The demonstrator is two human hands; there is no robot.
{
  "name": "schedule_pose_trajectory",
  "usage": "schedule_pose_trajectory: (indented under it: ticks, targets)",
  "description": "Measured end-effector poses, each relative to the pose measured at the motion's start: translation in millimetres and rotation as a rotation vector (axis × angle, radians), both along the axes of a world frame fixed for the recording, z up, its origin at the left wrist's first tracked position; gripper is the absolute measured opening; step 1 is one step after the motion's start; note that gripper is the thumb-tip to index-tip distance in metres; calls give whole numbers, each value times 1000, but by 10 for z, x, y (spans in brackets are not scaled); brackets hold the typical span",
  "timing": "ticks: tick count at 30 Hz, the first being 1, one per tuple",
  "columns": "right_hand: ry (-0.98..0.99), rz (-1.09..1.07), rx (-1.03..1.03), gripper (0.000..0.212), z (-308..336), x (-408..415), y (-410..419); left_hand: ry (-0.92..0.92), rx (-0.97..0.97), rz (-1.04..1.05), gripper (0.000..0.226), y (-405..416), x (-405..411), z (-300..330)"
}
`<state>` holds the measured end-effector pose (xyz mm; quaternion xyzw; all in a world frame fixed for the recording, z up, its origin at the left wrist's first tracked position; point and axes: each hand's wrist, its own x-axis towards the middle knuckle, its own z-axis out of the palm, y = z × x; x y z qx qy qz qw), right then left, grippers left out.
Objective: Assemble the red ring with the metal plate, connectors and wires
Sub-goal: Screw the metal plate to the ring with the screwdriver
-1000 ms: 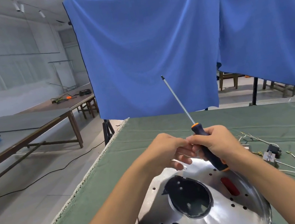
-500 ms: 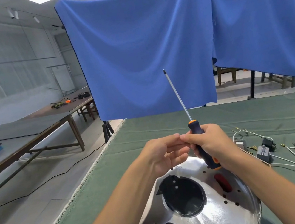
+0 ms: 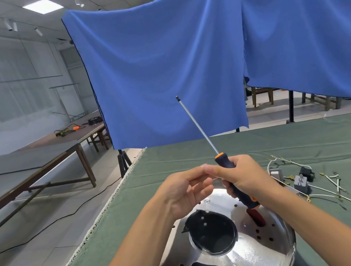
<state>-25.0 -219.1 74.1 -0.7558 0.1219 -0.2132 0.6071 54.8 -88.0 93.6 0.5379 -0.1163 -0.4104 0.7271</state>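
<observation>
Blue cloths are hanging behind the green-covered table. Wooden tables are standing at left, above a black cable.

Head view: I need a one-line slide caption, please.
Right hand grips a screwdriver shaft-up, left hand meeting it above the metal plate; wires lie alongside.

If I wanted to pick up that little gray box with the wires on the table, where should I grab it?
Probably grab the gray box by its two side faces, coming straight down from above. It sits flat on the green cloth, so its top is free. White wires trail off to the right and a black block sits just behind it, so pinch the body, not the wires.
</observation>
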Motion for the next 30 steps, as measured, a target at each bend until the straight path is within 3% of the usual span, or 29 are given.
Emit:
schedule_pose_trajectory:
  ticks: [4, 7, 13, 15, 30]
  targets:
    - [24, -23, -125, 47, 48, -51, 15, -77, -54, 287, 16, 43, -17, 41]
    - [84, -45, -374, 41, 82, -152, -35, -129, -92, 451, 17, 156, 49, 80]
    - [182, -173, -891, 44, 100, -316, -130, 57, -247, 578, 20, 406, 156, 148]
    - [185, -173, -935, 36, 100, -348, -129, 92, -268, 598, 19, 431, 157, 147]
    - [223, -209, -1046, 55, 152, -463, -59, 96, -318, 637, 16, 481, 110, 161]
